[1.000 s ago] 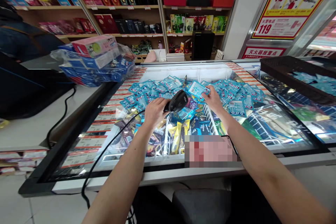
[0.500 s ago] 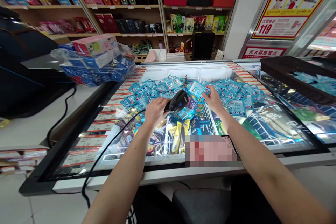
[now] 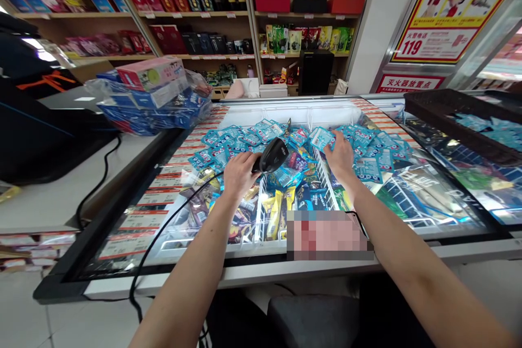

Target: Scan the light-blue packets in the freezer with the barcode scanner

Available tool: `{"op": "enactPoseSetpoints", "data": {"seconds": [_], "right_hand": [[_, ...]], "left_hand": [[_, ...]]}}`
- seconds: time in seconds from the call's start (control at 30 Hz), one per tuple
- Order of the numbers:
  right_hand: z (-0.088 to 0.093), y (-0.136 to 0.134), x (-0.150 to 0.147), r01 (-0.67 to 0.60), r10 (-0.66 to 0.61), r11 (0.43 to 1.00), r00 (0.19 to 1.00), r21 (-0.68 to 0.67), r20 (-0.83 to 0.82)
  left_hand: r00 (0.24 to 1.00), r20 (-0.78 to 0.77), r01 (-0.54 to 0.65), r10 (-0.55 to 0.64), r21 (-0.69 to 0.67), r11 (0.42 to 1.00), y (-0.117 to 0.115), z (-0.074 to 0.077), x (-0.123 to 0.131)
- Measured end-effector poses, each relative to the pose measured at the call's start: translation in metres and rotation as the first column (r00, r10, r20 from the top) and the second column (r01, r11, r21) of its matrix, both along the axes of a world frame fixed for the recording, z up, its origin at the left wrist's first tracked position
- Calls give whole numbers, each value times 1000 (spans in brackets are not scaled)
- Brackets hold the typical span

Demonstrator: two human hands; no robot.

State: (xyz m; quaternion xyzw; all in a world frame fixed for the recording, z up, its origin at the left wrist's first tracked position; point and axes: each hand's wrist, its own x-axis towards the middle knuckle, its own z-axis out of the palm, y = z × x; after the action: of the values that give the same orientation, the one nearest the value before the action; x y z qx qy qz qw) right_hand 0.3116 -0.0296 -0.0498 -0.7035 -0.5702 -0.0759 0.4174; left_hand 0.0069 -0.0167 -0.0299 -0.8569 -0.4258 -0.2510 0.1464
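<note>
Your left hand (image 3: pixel 241 173) is wrapped round the scanner (image 3: pixel 272 156); your right hand (image 3: pixel 340 155) pinches a blue packet (image 3: pixel 321 138) right of the scanner. That shallow grip could let it slip and mix among the loose packets (image 3: pixel 369 168) farther right. A snagged cable (image 3: pixel 132 291) might drag the scanner aside. Your fingers cover the packet's edge; a pixelated patch (image 3: pixel 328 235) hides whatever lies nearer you than the scanner

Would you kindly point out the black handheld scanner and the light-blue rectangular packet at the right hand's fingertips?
Black handheld scanner (image 3: pixel 273 156): head view, on its wide front end.
Light-blue rectangular packet (image 3: pixel 321 138): head view, on its printed face.
</note>
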Motion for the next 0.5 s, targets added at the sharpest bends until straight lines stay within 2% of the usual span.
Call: {"op": "enactPoseSetpoints", "data": {"seconds": [0.13, 0.2, 0.27, 0.4, 0.5], "right_hand": [[6, -5, 2, 125, -125, 992, 989, 1, 83], [8, -8, -2, 151, -149, 989, 979, -2, 140], [9, -10, -6, 109, -103, 994, 971, -17, 216], [5, -11, -10, -69, 98, 993, 930, -96, 355], [0, -9, -7, -53, 90, 992, 933, -116, 349]], "left_hand": [[1000, 20, -14, 14, 1, 1000, 0, 0, 0], [1000, 25, -18, 18, 4, 1000, 0, 0, 1], [999, 25, -23, 23, 10, 1000, 0, 0, 2], [1000, 18, -22, 22, 15, 1000, 0, 1, 3], [1000, 11, -25, 24, 24, 999, 1, 0, 3]]}}
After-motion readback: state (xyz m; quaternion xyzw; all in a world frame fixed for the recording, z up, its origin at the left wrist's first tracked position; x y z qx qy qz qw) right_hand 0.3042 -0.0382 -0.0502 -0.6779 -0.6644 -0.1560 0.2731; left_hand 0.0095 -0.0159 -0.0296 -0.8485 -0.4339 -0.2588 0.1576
